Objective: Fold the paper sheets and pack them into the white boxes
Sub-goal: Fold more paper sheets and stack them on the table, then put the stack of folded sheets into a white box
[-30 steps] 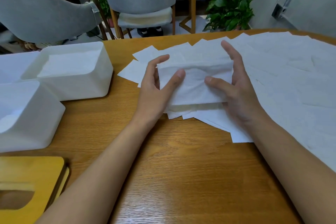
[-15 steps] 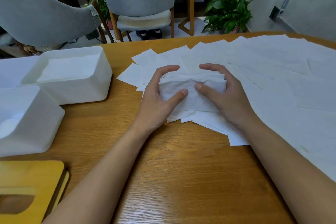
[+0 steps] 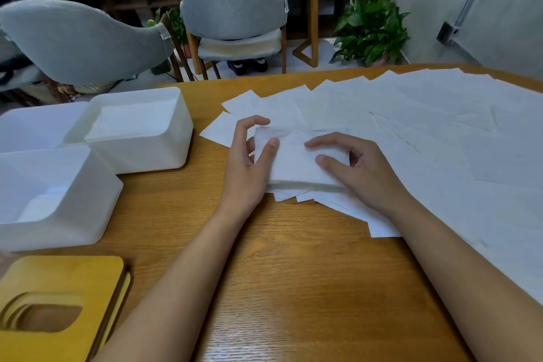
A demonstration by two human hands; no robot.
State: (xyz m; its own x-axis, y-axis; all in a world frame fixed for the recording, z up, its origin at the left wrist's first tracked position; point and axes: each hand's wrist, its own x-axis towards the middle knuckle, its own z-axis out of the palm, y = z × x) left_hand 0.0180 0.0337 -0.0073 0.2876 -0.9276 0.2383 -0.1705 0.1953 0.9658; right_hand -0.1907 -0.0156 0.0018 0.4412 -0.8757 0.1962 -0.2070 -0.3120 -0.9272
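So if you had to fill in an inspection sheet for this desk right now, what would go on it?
Surface: brown wooden table, no spills seen.
Job's things: folded white paper sheet under both hands; loose white paper sheets fanned across the right; far white plastic box seems to hold paper; near white plastic box beside it.
Clutter: yellow wooden lid with an oval slot, near left corner.
Grips: left hand curls round the folded sheet's left edge; right hand presses on top.
Cables: nothing seen.
Surroundings: grey padded chairs, green potted plant beyond the table.
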